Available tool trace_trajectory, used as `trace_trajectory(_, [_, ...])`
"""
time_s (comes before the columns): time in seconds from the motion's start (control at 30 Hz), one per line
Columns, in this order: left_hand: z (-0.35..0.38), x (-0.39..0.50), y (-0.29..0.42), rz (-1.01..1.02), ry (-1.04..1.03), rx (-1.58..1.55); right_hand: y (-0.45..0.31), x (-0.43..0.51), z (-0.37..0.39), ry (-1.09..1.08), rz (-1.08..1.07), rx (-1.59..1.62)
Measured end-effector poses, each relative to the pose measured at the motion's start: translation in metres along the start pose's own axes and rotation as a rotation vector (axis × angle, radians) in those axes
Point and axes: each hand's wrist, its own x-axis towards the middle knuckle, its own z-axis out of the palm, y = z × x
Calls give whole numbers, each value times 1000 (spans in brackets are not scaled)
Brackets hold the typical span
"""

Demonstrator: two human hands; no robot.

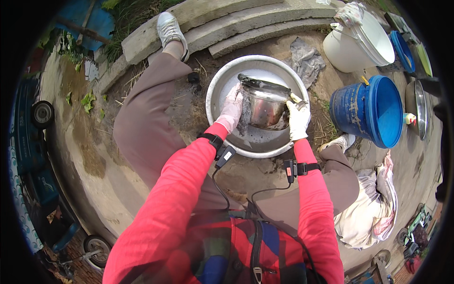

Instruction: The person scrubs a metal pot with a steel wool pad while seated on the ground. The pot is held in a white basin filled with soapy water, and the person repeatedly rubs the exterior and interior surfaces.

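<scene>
A wide metal basin [260, 154] sits on the ground before me, with suds and cloudy water in it. Inside it is a tilted stainless steel pot [265, 110], its wall sooty, with a long dark handle-like piece [264, 83] across its top. My left hand [231, 109], in a pale pink glove, holds a wet grey mesh-like scrubber or cloth [244, 113] against the pot's left side. My right hand [298, 120], in a white glove, grips the pot at its right side; the exact hold is partly hidden by the fingers.
Behind the basin lies a grey rag [306, 62] near concrete steps [248, 26]. A white bucket [349, 49] and a blue bucket [354, 106] stand to the right. Crumpled cloths [369, 209] lie at lower right. Cables hang from both wrist straps. A wheeled vehicle [35, 149] is at left.
</scene>
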Motion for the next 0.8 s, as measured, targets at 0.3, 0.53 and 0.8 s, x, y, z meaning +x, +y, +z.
trace_trajectory(0.3, [7,-7,30,83,52,104,11,-1,-1,-18,-76,-25])
trace_trajectory(0.53, [13,8,56,182,-59,-41,12,-10,4,-79,-166,-147])
trace_trajectory(0.8, [22,7,78,27,-345,64,13,-13,4,-119,-186,-147])
